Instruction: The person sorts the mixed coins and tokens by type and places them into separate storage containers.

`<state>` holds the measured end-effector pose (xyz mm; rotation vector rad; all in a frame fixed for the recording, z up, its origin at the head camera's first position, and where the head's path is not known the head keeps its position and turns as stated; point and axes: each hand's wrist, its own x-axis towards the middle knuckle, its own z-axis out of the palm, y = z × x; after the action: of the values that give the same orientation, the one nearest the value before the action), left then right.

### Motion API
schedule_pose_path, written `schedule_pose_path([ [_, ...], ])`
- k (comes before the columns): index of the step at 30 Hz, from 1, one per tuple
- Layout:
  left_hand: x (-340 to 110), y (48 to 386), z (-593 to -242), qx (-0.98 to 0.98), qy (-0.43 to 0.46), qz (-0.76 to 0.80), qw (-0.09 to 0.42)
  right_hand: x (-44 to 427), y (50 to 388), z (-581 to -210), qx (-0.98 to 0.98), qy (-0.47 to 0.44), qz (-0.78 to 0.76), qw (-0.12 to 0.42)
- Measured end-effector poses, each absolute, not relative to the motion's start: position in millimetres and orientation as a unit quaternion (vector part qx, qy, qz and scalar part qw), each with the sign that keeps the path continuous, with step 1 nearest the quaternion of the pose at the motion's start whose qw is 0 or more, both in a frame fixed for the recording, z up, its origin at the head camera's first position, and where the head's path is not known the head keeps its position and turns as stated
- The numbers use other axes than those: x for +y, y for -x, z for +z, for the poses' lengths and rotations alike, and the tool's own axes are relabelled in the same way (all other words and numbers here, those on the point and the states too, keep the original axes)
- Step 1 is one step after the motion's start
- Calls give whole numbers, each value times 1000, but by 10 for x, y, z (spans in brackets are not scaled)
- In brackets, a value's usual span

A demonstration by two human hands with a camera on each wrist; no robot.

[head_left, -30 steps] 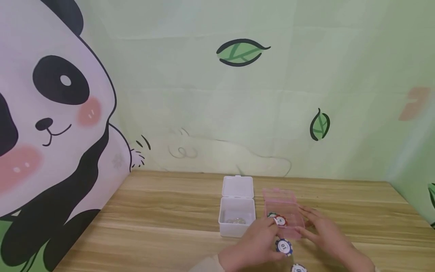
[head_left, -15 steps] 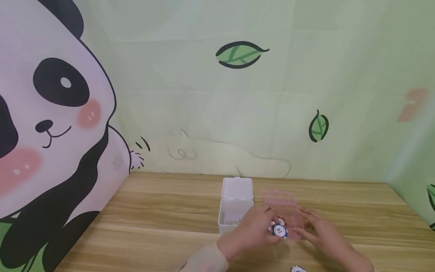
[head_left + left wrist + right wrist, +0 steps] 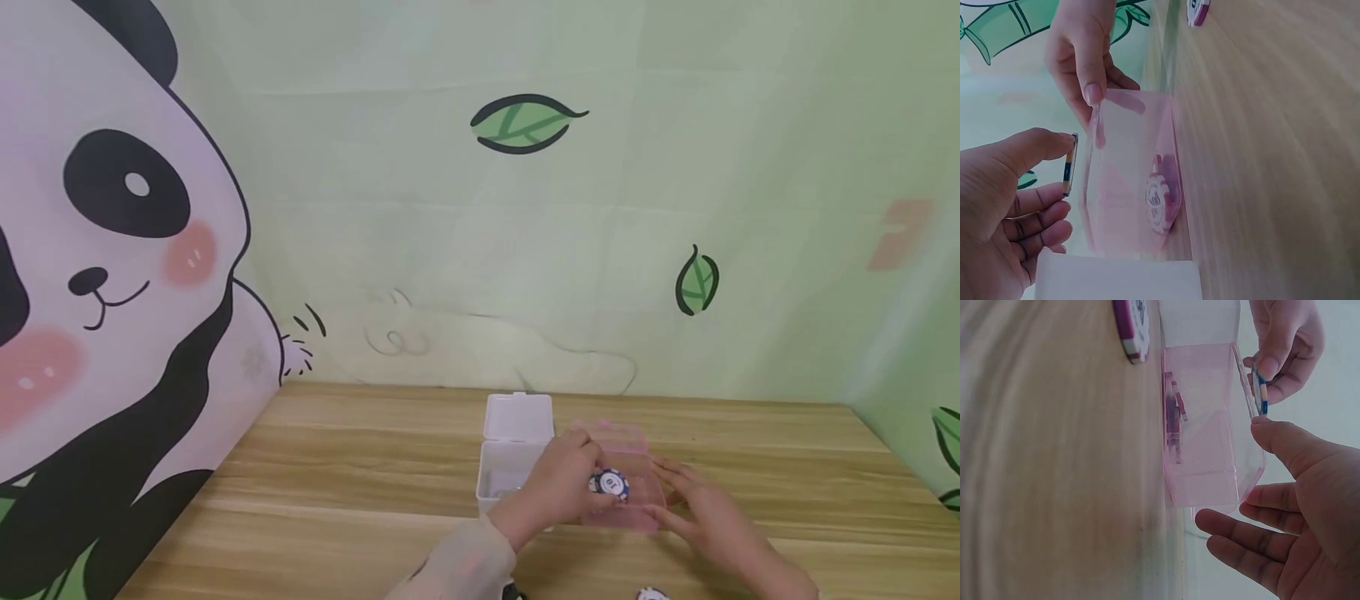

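Observation:
My left hand (image 3: 558,483) pinches a blue-and-white poker chip (image 3: 609,484) by its edge, thumb against fingers, above the open pink see-through box (image 3: 622,518). Seen edge-on in the left wrist view, the chip (image 3: 1070,169) is apart from the box wall. My right hand (image 3: 708,512) holds the box's right side, its thumb (image 3: 1272,432) at the rim and its fingers spread along the wall. Inside the box, through the pink wall, poker chips (image 3: 1158,203) lie near the bottom; how many is hard to tell.
Left of the pink box stands a white box (image 3: 517,418) with its lid back, partly hidden by my left hand. Another poker chip (image 3: 652,594) lies on the wooden table (image 3: 360,467) at the near edge of view. A printed cloth wall (image 3: 420,250) rises behind.
My left hand has lifted the blue chip from the near side of the pink box to above its opening. The right hand stays at the box's side.

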<state>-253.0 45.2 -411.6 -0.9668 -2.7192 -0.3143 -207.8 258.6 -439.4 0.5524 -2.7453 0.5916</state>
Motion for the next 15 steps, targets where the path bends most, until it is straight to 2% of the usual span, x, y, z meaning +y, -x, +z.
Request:
schedule_pose_path([
  [6, 486, 2601, -4126, -932, 333, -82, 118, 2582, 2086, -4410, -947, -195, 205, 152],
  [15, 506, 2669, -4134, -932, 342, -73, 94, 2590, 2086, -4387, -949, -189, 214, 135],
])
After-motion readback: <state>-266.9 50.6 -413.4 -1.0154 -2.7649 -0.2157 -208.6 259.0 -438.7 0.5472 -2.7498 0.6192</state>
